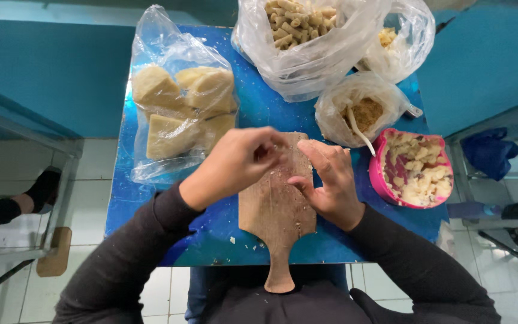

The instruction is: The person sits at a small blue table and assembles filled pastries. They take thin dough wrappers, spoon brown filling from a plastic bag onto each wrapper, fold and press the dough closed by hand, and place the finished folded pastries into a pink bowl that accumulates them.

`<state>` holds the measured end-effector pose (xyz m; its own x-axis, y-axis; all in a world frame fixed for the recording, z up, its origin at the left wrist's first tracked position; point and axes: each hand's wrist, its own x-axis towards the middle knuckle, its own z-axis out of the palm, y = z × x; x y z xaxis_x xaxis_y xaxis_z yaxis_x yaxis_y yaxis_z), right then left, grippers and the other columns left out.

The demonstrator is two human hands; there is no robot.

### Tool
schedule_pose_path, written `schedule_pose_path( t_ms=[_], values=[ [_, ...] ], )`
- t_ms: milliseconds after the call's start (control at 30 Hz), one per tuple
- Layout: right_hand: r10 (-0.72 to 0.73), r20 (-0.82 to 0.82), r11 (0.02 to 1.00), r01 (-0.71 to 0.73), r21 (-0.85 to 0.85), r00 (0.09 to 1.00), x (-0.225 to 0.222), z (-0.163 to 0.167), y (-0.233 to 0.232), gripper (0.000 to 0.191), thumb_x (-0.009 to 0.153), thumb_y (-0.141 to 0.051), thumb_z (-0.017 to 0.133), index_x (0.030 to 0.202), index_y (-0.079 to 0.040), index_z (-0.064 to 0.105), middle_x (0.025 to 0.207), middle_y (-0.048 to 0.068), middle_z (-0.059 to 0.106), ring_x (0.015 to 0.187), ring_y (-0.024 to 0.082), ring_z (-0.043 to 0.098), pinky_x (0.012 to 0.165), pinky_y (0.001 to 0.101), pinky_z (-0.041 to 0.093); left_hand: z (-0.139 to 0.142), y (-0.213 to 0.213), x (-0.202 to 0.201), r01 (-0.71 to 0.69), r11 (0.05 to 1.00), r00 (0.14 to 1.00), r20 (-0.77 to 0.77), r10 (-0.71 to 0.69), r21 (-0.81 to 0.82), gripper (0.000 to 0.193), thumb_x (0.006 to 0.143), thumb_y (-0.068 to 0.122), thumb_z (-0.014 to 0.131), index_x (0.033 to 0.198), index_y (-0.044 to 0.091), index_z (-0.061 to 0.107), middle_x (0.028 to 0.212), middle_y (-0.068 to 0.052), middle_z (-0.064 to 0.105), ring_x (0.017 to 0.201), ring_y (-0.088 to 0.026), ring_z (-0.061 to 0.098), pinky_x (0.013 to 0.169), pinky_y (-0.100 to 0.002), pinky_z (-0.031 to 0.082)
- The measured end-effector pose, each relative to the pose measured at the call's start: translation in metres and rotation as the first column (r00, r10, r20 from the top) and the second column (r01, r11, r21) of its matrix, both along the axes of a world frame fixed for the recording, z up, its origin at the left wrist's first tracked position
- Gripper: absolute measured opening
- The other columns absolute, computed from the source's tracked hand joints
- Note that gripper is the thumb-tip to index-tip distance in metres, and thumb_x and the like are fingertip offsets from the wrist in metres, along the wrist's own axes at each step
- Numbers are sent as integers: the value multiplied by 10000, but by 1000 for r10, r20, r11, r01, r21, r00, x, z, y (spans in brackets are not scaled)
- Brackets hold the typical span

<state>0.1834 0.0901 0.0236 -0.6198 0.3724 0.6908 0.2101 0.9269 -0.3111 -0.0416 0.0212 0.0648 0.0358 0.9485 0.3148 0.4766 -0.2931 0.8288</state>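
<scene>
Both hands meet over a worn, crumb-dusted wooden board (277,204) on the glossy blue surface (253,108). The left hand (235,162) curls, its fingers pinched together on something too small to tell. The right hand (328,180) lies flat on the board, fingers straight and close together.

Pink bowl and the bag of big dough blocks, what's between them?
In the head view, the wooden paddle board and both hands, left hand and right hand, lie between the pink bowl and that bag.
</scene>
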Motion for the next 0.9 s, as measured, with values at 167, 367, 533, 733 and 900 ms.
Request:
schedule_pose_path(
  t_ms=[167, 367, 533, 733, 900],
  values=[
    [13, 34, 1000, -12, -19, 999, 0, 2, 0, 523, 992, -366, 718, 1405, -86, 565, 1306, 108, 634, 1125, 303, 605, 978, 413, 446, 28, 64, -3, -113, 949, 987, -73, 140, 294, 111, 921, 47, 702, 1029, 72, 700, 739, -101, 663, 619, -219, 654, 606, -328, 524],
    [32, 27, 999, -31, -35, 999, 4, 0, 1, 489, 989, -356, 713, 1368, -70, 599, 1272, 115, 646, 1094, 300, 601, 944, 413, 443, 40, 143, 3, -155, 869, 978, -48, 201, 470, 776, 903, 146, 821, 1531, 81, 369, 1248, -220, 640, 866, -245, 776, 756, -349, 632],
    [56, 45, 998, -55, -18, 997, 8, -1, 4, 511, 973, -339, 724, 1379, -54, 602, 1306, 128, 634, 1130, 323, 594, 981, 435, 442, 2, 64, 33, -48, 940, 970, -208, 124, 339, 780, 859, 95, 762, 1540, 79, 382, 1054, -202, 686, 894, -381, 691, 797, -455, 564],
    [171, 69, 984, -173, 36, 983, 6, -2, -2, 481, 899, -274, 793, 1334, -138, 642, 1276, 77, 654, 1103, 290, 605, 936, 426, 449, -5, -31, 28, -205, 971, 940, -251, 230, 122, 133, 967, 180, 669, 998, 52, 653, 929, -146, 682, 875, -381, 670, 717, -471, 524],
    [171, 30, 983, -173, 62, 985, 7, 4, 0, 433, 926, -280, 784, 1311, -131, 654, 1249, 51, 666, 1063, 280, 600, 890, 421, 438, -18, -84, 7, -397, 918, 835, -410, 367, 13, 145, 945, 175, 674, 903, 38, 692, 877, -156, 674, 848, -390, 654, 719, -487, 519]
  ],
)
